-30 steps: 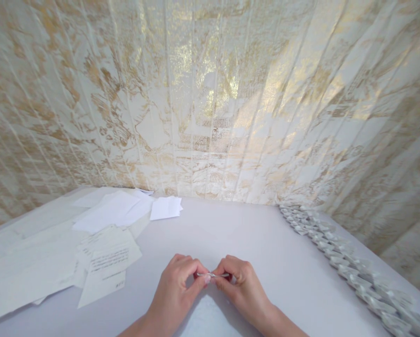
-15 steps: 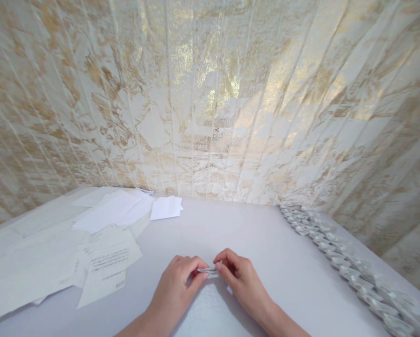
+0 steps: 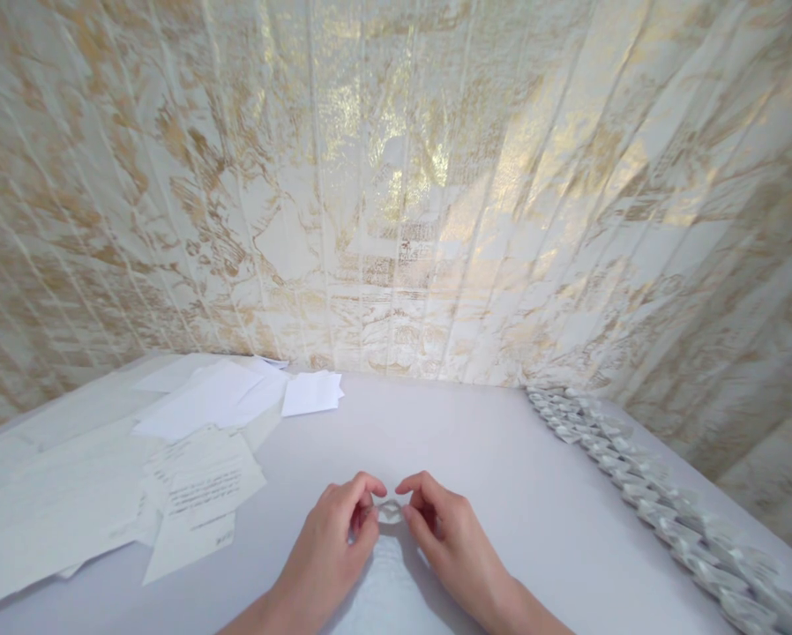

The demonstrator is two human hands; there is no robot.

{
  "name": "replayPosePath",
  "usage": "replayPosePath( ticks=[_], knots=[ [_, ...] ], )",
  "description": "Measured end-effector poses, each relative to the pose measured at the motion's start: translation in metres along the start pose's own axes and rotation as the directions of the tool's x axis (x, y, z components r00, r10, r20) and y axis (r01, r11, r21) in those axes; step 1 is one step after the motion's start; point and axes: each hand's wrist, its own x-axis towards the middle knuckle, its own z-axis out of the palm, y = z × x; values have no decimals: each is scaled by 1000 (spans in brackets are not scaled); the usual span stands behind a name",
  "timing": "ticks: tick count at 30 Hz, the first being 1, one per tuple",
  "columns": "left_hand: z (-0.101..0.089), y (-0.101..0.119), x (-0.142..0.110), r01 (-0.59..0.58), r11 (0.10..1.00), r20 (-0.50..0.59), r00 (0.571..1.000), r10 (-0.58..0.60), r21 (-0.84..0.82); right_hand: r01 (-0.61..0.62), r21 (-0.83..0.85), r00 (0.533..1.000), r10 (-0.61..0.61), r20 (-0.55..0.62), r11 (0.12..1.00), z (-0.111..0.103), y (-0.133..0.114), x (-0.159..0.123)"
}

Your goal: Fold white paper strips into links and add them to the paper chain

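Observation:
My left hand (image 3: 335, 542) and my right hand (image 3: 441, 529) meet low in the middle of the white table (image 3: 489, 459). Between their fingertips is a small folded piece of white paper (image 3: 389, 511), pinched from both sides by thumbs and forefingers. The piece looks bent into a little loop or pocket; its exact shape is hard to make out. Both hands rest close to the table top.
Loose paper sheets (image 3: 198, 481), some printed, lie spread at the left, with a small white stack (image 3: 311, 392) behind. A long row of folded paper pieces (image 3: 647, 485) runs along the right edge. A gold-and-white curtain (image 3: 396, 194) hangs behind the table.
The hands have moved a little away from me. The flat paper strip they pinched now looks opened into a small loop, and the fingertips are slightly further apart.

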Motion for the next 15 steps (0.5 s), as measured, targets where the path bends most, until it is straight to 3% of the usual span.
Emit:
replayPosePath(
  ticks=[15],
  knots=[
    [5, -1, -6, -70, 995, 33, 997, 68, 66, 83, -122, 996, -84, -2, 989, 4, -2, -5]
  ],
)
